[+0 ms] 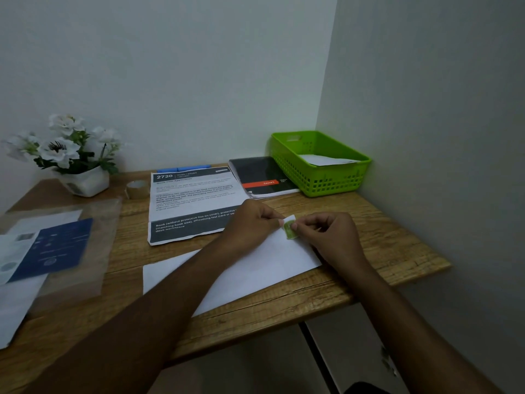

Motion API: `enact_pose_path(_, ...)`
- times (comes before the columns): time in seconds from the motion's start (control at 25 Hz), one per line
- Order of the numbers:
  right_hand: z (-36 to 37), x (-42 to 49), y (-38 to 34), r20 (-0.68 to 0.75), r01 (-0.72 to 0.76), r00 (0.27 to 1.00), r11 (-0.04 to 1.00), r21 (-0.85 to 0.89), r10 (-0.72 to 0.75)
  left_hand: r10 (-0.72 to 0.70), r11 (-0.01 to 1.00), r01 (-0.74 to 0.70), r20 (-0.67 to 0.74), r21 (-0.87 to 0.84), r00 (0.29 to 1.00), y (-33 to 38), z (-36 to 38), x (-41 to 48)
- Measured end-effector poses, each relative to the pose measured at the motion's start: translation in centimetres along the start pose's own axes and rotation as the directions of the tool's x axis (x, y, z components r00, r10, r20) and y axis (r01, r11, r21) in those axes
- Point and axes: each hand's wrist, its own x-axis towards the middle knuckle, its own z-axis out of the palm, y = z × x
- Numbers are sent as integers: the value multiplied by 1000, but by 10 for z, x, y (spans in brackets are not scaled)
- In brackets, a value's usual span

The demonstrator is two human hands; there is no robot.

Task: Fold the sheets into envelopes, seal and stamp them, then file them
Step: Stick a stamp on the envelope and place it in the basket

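Note:
A white envelope [250, 268] lies flat on the wooden desk [383, 245], its long side running toward the right. Above its far right corner, my left hand [252, 223] and my right hand [329, 237] both pinch a small green stamp [290, 230] on a white backing. The left fingers hold the white backing edge, while the right thumb and forefinger pinch the green part. A green basket [335, 180] stands at the back right corner with a white envelope [324, 160] inside it.
A printed instruction sheet [193, 200] lies behind the envelope. A black notebook [261, 174] sits beside the basket. A tape roll [137, 189], a white flower pot [85, 182], a blue card under clear film [56, 248] and papers occupy the left.

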Motion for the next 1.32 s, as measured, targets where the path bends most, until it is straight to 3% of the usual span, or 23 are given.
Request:
enact_pose_path(0.36,0,-1,0,-18,-39,999,998,-51,38,51,998,-51,0,36,999,-2,4,0)
enact_pose_path(0.92,0,1,2,-96,26,995,993,-112,-37,81,996,-80,-30,33,996,0,5,1)
enact_pose_path(1.0,0,1,1,-57,24,998,993,-116,-31,94,996,-94,-49,9,994,1,3,0)
enact_pose_path(1.16,1,0,0,165,4,986,998,-66,7,134,991,-131,-78,40,988,1,0,0)
enact_pose_path(1.32,0,1,2,191,-47,981,998,47,38,170,983,-164,-77,77,982,1,-1,2)
